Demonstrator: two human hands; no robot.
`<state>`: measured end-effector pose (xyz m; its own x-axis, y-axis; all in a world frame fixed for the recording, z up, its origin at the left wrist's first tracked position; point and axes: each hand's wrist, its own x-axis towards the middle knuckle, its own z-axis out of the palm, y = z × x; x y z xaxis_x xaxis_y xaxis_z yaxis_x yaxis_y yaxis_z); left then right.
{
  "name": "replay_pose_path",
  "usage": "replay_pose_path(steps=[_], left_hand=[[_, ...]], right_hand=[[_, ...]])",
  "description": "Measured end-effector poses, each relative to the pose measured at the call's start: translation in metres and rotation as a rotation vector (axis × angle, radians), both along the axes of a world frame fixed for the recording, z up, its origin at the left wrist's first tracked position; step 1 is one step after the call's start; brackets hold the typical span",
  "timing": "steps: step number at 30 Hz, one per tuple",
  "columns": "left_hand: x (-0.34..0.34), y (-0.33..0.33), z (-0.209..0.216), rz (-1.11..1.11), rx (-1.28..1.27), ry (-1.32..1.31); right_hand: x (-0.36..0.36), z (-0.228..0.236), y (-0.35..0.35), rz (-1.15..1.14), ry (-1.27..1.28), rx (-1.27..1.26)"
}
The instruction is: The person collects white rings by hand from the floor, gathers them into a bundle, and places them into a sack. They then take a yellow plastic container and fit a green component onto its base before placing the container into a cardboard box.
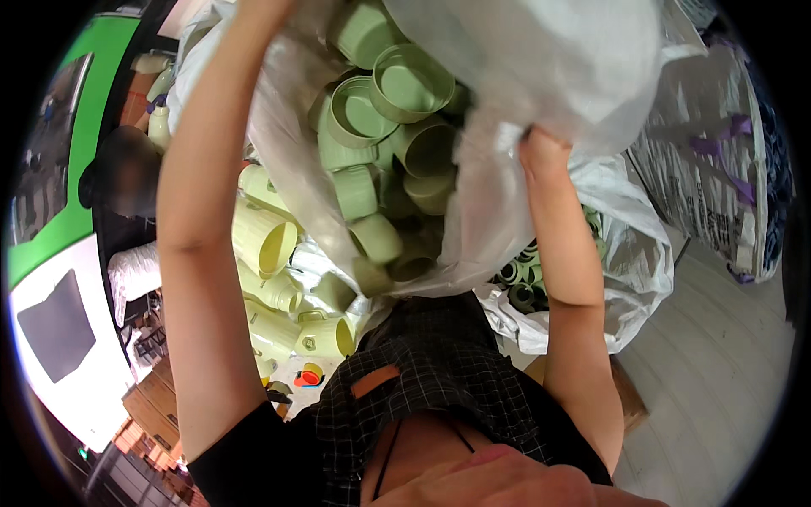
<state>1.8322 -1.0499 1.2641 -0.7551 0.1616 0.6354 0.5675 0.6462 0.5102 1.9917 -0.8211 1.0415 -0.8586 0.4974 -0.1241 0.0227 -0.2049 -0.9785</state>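
Observation:
A large translucent white plastic bag (498, 203) hangs tilted in front of me, its mouth spread. Inside lie several pale green round plastic parts; shallow ring-like caps (411, 82) rest on top of deeper cup-shaped pieces (356, 193). My right hand (546, 152) is closed in a fist on a gathered fold of the bag, at the right of these parts. My left arm stretches up along the bag's left side. Its hand (269, 7) is mostly cut off by the upper edge, so the fingers are hidden.
Pale yellow jug-like plastic containers (269, 245) are stacked at the left. Below them sits a small orange and yellow piece (310, 375). Another white bag (629, 253) with dark green ring parts stands right. A person (127, 182) is at the far left.

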Motion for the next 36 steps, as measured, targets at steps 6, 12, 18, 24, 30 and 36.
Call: replay_pose_path(steps=[6, 12, 18, 24, 30, 36], left_hand=[[0.056, -0.094, -0.158, -0.143, -0.327, -0.197], [0.114, -0.011, -0.172, -0.12, -0.026, -0.083], [0.167, -0.019, -0.222, -0.071, 0.007, -0.301], [0.194, -0.009, -0.2, -0.052, -0.067, -0.44], [0.225, -0.019, -0.209, -0.264, -0.088, -0.34], [0.116, -0.155, -0.182, 0.02, 0.008, -0.41]], right_hand=[[0.022, -0.034, 0.059, -0.101, -0.098, 0.596], [0.033, -0.066, 0.133, 0.011, -0.22, 0.902], [0.058, -0.094, 0.165, 0.211, -0.128, 1.207], [0.121, 0.063, -0.014, -0.034, 0.165, 1.807], [0.049, 0.046, -0.059, 0.654, 0.019, 1.811], [0.033, -0.013, -0.027, 0.607, -0.096, 1.7]])
